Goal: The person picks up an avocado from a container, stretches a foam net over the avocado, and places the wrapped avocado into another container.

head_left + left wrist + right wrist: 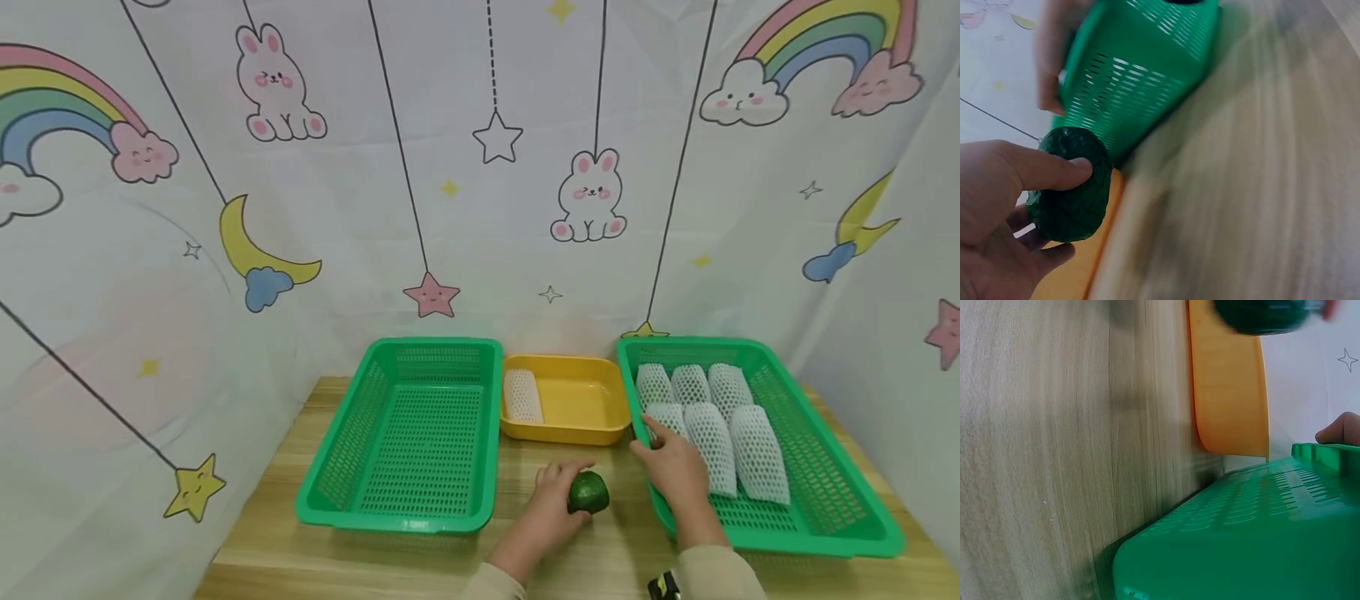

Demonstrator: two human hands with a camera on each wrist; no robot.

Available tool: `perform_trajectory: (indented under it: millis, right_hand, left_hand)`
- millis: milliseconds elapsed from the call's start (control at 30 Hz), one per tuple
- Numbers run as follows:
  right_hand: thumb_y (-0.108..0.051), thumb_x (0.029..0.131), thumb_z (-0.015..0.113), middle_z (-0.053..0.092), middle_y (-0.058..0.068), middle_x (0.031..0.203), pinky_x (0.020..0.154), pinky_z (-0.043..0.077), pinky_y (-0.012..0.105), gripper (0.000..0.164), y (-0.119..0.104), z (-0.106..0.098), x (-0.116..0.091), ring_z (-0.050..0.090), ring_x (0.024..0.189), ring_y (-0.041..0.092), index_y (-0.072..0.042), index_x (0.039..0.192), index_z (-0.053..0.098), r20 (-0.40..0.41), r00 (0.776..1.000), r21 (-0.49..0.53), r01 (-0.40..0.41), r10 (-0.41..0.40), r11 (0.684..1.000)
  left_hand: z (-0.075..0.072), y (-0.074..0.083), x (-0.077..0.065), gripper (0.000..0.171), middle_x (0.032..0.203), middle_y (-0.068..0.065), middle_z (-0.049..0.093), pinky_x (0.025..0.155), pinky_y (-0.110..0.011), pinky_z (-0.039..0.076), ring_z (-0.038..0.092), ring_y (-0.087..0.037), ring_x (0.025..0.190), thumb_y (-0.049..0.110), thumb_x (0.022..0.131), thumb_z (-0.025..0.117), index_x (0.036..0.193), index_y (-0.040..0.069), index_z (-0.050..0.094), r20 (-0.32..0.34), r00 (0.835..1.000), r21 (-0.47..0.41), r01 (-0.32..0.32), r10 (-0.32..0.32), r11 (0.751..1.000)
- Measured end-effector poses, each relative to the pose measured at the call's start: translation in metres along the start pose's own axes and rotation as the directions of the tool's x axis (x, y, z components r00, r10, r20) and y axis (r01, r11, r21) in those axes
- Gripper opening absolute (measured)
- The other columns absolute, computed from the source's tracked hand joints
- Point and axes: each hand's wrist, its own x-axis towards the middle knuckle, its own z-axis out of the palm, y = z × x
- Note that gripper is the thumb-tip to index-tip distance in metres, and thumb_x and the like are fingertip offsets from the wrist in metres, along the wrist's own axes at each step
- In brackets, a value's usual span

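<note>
My left hand (551, 504) holds a dark green, bumpy avocado (588, 492) above the wooden table, between the two green baskets. In the left wrist view the thumb lies across the avocado (1072, 187), with fingers behind it. My right hand (678, 471) is over the left rim of the right green basket (847, 467), thumb and index finger apart. Beside it, inside that basket, lie several pieces in white foam net sleeves (708, 446); the hand partly covers one. In the right wrist view only a fingertip (1342, 430) shows by the basket's rim.
Another green basket (401, 521) stands on the left. Between the baskets, at the back, sits a yellow tray (577, 400) with a white foam net sleeve (522, 396) at its left end. A printed cloth (510, 233) hangs behind the wooden table (405, 567).
</note>
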Motion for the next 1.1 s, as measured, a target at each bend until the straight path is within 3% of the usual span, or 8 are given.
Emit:
perform_trajectory:
  millis: [167,567,867,1000,1100]
  right_hand:
    - [-0.025,0.084,0.056,0.06,0.024,0.111,0.06,0.043,0.035,0.056,-0.001,0.0,-0.001,0.057,0.077,0.026,-0.008,0.137,0.046,0.001,1.0,0.005,0.002,-0.002,1.0]
    - [-0.025,0.083,0.056,0.062,0.02,0.103,0.054,0.038,0.031,0.057,-0.001,0.0,0.0,0.052,0.066,0.021,-0.009,0.137,0.047,-0.005,1.0,0.01,-0.007,0.007,1.0]
    - [-0.025,0.084,0.055,0.062,0.02,0.104,0.055,0.039,0.031,0.057,-0.001,-0.001,0.0,0.053,0.068,0.021,-0.009,0.137,0.046,0.01,1.0,0.01,-0.009,0.008,1.0]
    - [-0.025,0.084,0.055,0.061,0.022,0.106,0.055,0.039,0.031,0.057,-0.001,-0.001,0.0,0.053,0.069,0.022,-0.009,0.138,0.045,0.015,1.0,0.008,-0.009,0.009,1.0]
    - [-0.025,0.085,0.056,0.06,0.023,0.109,0.056,0.041,0.032,0.056,-0.001,-0.002,-0.001,0.055,0.071,0.023,-0.009,0.138,0.045,0.016,1.0,0.011,-0.007,0.007,1.0]
  left_hand:
    - [0.009,-0.014,0.001,0.052,0.12,-0.003,0.052,0.089,-0.038,0.043,0.045,-0.02,0.111,0.002,0.075,0.075,0.121,0.013,0.052,-0.038,0.999,0.045,0.016,-0.014,0.999]
    - [0.006,-0.031,0.004,0.047,0.113,-0.003,0.052,0.087,-0.035,0.044,0.051,-0.018,0.106,0.003,0.075,0.075,0.117,0.012,0.055,0.018,1.0,0.108,0.016,-0.018,0.994]
    - [0.003,-0.024,0.001,0.064,0.119,0.0,0.049,0.085,-0.033,0.045,0.045,-0.018,0.11,0.012,0.072,0.08,0.127,0.022,0.049,0.068,0.998,0.223,-0.007,-0.008,0.975]
    - [-0.004,-0.015,-0.001,0.061,0.125,-0.001,0.046,0.086,-0.034,0.045,0.041,-0.02,0.116,0.015,0.074,0.079,0.127,0.024,0.049,0.067,0.998,0.246,-0.012,-0.005,0.969]
    - [-0.016,-0.004,-0.004,0.056,0.128,-0.004,0.044,0.086,-0.035,0.045,0.038,-0.022,0.118,0.016,0.078,0.076,0.127,0.022,0.05,0.045,0.998,0.23,-0.043,0.034,0.972]
